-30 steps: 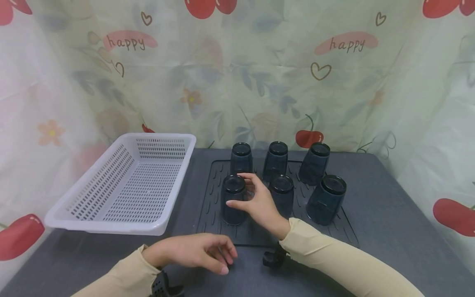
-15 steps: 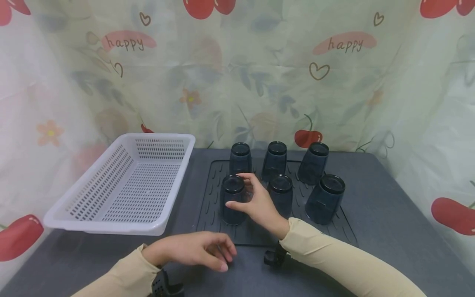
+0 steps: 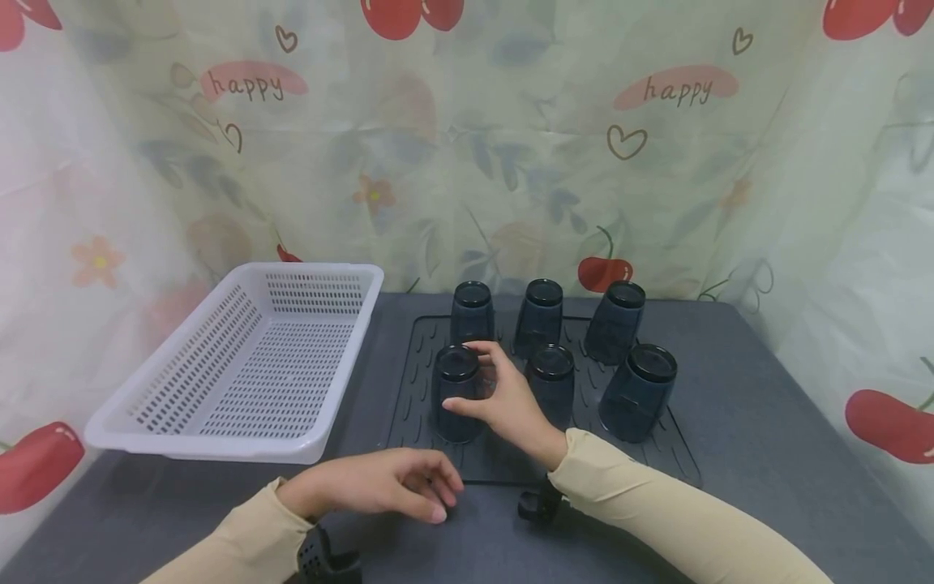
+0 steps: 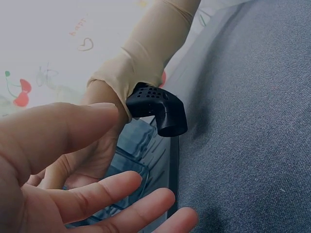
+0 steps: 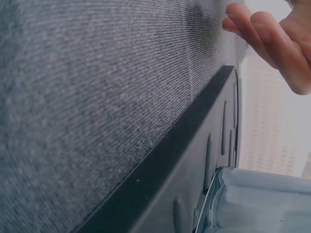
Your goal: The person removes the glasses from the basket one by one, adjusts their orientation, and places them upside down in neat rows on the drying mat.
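We are at the grasping step: our right hand (image 3: 503,401) has its thumb and fingers curled round the front-left cup (image 3: 457,393), an inverted dark translucent tumbler standing base-up on the black ribbed drying mat (image 3: 419,381), at the mat's near left corner. That grip looks set on the cup's side but the cup is not yet lifted; it stands on the mat. Five more dark cups (image 3: 616,322) stand upside down on the mat behind and to the right, the nearest one just beside our knuckles. Our left hand (image 3: 379,485) hovers low over the grey bench (image 3: 766,422) in front of the mat, fingers relaxed and holding nothing. The white perforated basket (image 3: 182,434) sits on the bench just left of the mat. We judge the next move calls for a firm squeeze and a straight lift, clearing the neighbouring cup.
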The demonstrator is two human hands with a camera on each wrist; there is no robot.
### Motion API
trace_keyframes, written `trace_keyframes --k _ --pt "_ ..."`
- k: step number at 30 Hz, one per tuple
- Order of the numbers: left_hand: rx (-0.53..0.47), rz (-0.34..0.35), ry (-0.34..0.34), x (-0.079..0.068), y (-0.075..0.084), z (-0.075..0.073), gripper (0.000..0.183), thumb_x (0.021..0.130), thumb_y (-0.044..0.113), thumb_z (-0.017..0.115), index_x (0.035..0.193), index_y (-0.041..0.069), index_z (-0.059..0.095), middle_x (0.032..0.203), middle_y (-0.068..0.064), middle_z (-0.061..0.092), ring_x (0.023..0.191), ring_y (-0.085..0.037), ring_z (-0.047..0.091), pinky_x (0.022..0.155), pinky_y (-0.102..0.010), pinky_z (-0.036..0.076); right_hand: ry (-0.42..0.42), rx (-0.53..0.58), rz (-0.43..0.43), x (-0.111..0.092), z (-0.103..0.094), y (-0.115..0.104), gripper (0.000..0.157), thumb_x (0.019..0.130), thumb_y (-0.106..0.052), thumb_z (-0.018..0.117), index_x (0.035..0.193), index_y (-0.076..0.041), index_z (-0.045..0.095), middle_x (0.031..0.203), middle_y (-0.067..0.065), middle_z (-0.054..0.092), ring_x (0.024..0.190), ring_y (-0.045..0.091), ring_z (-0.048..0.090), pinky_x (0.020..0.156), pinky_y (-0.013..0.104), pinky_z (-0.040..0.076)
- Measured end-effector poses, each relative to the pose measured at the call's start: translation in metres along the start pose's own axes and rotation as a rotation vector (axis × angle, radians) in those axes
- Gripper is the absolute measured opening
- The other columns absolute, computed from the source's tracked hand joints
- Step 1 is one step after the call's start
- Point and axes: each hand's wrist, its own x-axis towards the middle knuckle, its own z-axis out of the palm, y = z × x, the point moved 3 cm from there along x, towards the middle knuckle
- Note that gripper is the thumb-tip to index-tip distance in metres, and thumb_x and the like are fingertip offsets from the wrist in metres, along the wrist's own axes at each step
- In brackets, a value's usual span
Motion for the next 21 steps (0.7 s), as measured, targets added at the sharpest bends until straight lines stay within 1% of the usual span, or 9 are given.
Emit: trace_keyframes --k 8,17,21 --pt "0.0 0.001 -0.001 -0.0003 0.0008 0.0002 0.045 0.094 0.019 0.062 0.126 -0.009 0.049 0.121 -0.019 0.058 0.107 -0.015 0.06 0.088 -0.022 0.051 0.006 -0.019 -0.001 0.0002 0.0 0.0015 0.076 0.073 -0.02 0.086 0.136 -0.026 0.045 0.124 0.006 0.055 0.114 0.025 0.059 0.091 0.045 0.052" --pt "-0.005 -0.007 0.003 0.0009 0.0008 0.0003 0.042 0.094 0.018 0.061 0.126 -0.007 0.05 0.121 -0.018 0.059 0.108 -0.016 0.06 0.088 -0.021 0.051 0.001 0.002 0.016 -0.0007 0.0017 0.0018 0.076 0.073 -0.02 0.085 0.137 -0.027 0.045 0.126 0.006 0.055 0.117 0.027 0.057 0.095 0.047 0.05" --pt "-0.012 -0.008 0.002 0.0017 0.0003 -0.0002 0.041 0.094 0.018 0.061 0.126 -0.007 0.05 0.121 -0.018 0.059 0.108 -0.015 0.06 0.088 -0.022 0.051 -0.008 -0.018 0.007 -0.001 0.0022 0.0017 0.077 0.074 -0.023 0.085 0.138 -0.026 0.043 0.129 0.007 0.053 0.12 0.028 0.056 0.098 0.048 0.049"
